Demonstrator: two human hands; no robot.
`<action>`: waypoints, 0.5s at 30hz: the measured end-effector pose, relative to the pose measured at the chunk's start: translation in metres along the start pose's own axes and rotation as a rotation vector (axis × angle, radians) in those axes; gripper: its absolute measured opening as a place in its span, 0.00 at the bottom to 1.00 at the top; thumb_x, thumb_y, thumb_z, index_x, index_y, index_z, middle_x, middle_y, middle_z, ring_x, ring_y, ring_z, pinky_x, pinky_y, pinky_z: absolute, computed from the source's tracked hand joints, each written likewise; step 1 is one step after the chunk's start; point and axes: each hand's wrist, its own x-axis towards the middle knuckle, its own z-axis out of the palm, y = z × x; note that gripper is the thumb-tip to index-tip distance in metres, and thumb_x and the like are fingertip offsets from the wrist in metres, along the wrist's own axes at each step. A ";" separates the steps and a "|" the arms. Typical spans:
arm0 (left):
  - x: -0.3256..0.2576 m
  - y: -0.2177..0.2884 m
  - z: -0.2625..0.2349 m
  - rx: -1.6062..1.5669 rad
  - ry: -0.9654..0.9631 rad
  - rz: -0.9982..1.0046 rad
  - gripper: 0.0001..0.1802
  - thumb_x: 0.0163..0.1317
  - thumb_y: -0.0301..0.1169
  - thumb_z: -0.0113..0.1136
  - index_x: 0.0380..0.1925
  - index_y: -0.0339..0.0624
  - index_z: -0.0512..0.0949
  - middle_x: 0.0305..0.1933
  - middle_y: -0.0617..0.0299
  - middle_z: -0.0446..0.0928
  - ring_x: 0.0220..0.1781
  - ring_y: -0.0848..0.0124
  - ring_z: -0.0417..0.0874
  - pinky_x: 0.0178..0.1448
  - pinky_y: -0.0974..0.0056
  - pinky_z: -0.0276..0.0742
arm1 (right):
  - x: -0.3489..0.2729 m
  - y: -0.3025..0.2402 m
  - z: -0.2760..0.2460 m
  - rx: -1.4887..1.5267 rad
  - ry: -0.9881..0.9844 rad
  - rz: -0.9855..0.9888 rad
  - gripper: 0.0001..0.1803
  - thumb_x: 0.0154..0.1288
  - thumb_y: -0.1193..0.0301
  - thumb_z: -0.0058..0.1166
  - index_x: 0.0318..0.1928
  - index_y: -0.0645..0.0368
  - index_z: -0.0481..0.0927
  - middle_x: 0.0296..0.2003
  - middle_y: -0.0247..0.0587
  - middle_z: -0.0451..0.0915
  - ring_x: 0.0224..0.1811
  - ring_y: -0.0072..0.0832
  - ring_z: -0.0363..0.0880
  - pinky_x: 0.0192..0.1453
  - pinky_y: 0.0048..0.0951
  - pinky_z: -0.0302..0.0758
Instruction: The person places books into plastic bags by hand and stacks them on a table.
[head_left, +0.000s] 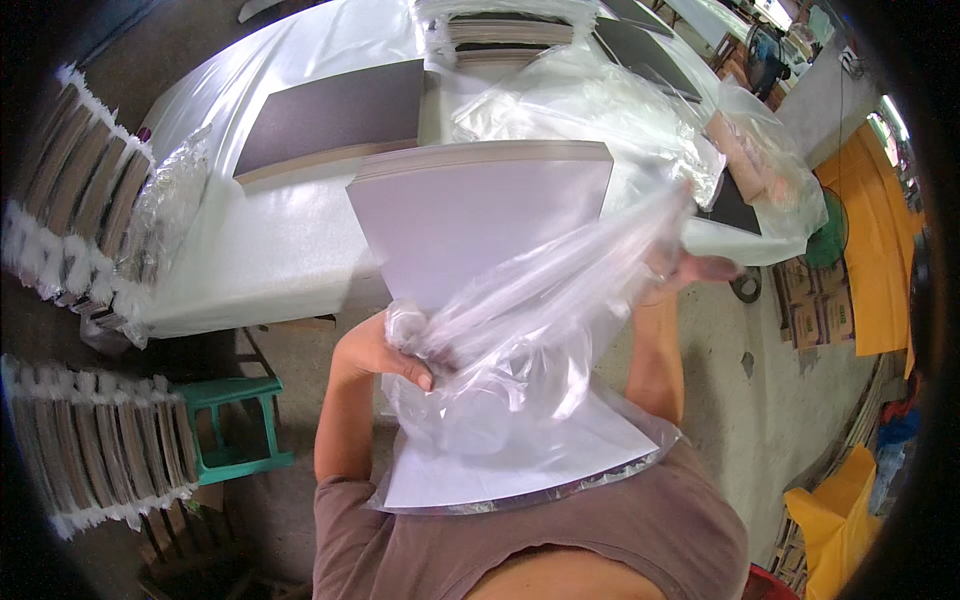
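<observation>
A thick stack of flat white-faced boards [480,215] leans against the table edge, tilted up toward me. Its lower part sits in a clear plastic bag [530,370], whose bottom rests against my shirt. My left hand [385,350] is closed on bunched plastic at the stack's left side, thumb toward me. On the right, my right hand [680,270] pulls the bag's plastic up and outward, stretching it taut across the stack's front. Motion blur and the plastic partly hide its fingers; the thumb points out to the right.
On the plastic-covered table [270,280] lie a dark-faced board stack [335,115] and heaped clear plastic [590,100]. Plastic-wrapped stacks [80,180] stand at left, beside a green stool [235,425]. Cartons [815,300] and orange sheeting [865,240] are at right.
</observation>
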 end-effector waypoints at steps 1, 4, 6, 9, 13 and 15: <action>-0.004 -0.008 -0.001 -0.075 0.069 0.031 0.20 0.51 0.44 0.56 0.37 0.40 0.72 0.37 0.62 0.72 0.40 0.72 0.71 0.41 0.68 0.67 | 0.015 -0.017 0.012 0.060 -0.119 0.097 0.14 0.53 0.66 0.53 0.37 0.64 0.74 0.38 0.42 0.74 0.39 0.29 0.71 0.44 0.34 0.67; -0.019 -0.024 -0.005 -0.631 0.475 0.249 0.20 0.52 0.43 0.55 0.38 0.38 0.71 0.38 0.60 0.72 0.40 0.71 0.72 0.40 0.67 0.69 | 0.086 -0.111 0.092 -0.264 -1.250 0.593 0.12 0.58 0.67 0.47 0.34 0.63 0.75 0.34 0.44 0.75 0.38 0.30 0.72 0.38 0.35 0.69; -0.022 -0.021 -0.010 -0.722 0.413 0.280 0.20 0.53 0.42 0.53 0.39 0.37 0.71 0.39 0.58 0.73 0.39 0.70 0.73 0.40 0.66 0.70 | 0.061 -0.090 0.081 0.094 -0.799 0.420 0.12 0.58 0.67 0.48 0.35 0.63 0.75 0.34 0.45 0.75 0.37 0.31 0.73 0.38 0.35 0.69; -0.016 -0.022 -0.008 -0.390 0.040 0.107 0.21 0.54 0.41 0.52 0.41 0.35 0.70 0.39 0.56 0.73 0.39 0.68 0.74 0.39 0.64 0.71 | 0.050 -0.068 0.056 0.605 -0.148 0.380 0.13 0.56 0.67 0.49 0.36 0.63 0.74 0.35 0.46 0.75 0.36 0.32 0.73 0.38 0.35 0.70; -0.007 -0.026 0.002 -0.214 -0.024 0.099 0.21 0.56 0.40 0.50 0.42 0.33 0.69 0.41 0.52 0.73 0.38 0.66 0.76 0.38 0.62 0.73 | 0.049 -0.055 0.052 0.887 0.145 0.364 0.14 0.55 0.66 0.52 0.38 0.64 0.73 0.35 0.46 0.75 0.35 0.34 0.74 0.37 0.36 0.71; -0.013 -0.032 -0.003 -0.435 0.297 0.221 0.21 0.55 0.39 0.51 0.43 0.33 0.69 0.40 0.52 0.73 0.37 0.66 0.76 0.37 0.62 0.73 | 0.041 -0.050 0.063 0.814 0.035 0.406 0.15 0.54 0.66 0.53 0.39 0.64 0.73 0.35 0.47 0.75 0.35 0.35 0.75 0.37 0.36 0.72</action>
